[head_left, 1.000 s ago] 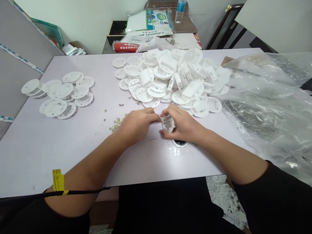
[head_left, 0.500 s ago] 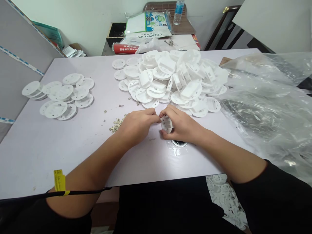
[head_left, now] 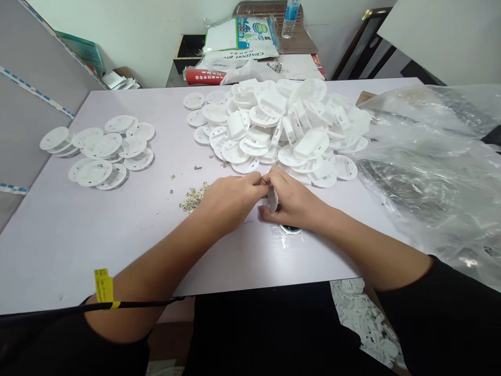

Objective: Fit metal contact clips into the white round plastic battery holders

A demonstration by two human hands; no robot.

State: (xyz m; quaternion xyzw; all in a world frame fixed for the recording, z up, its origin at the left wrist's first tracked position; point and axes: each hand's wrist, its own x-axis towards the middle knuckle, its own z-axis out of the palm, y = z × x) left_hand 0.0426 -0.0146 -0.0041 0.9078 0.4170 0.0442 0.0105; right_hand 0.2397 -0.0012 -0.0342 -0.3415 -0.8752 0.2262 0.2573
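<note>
My right hand point(head_left: 291, 197) grips a round white plastic part point(head_left: 271, 199) on edge, thumb below and fingers above. My left hand point(head_left: 235, 201) is closed at the part's upper left edge, fingertips pressed together; whatever they pinch is too small to make out. Beside the left hand lies a heap of small metal pieces point(head_left: 191, 198), partly covered by it. Behind both hands rises a large pile of white round parts point(head_left: 274, 122). A smaller group of similar discs point(head_left: 102, 146) lies at the left. Under my right hand a dark round object with a pale rim point(head_left: 290, 229) partly shows.
Clear plastic bags point(head_left: 426, 183) cover the table's right side. A black cable with a yellow tag point(head_left: 104, 286) crosses my left forearm. A water bottle point(head_left: 290, 20) stands beyond the back edge. More white parts point(head_left: 368, 313) lie below the front edge.
My left fingers have moved right, onto the white part, and cover more of it. The part is turned more edge-on in my right hand. The whole view has shifted slightly.
</note>
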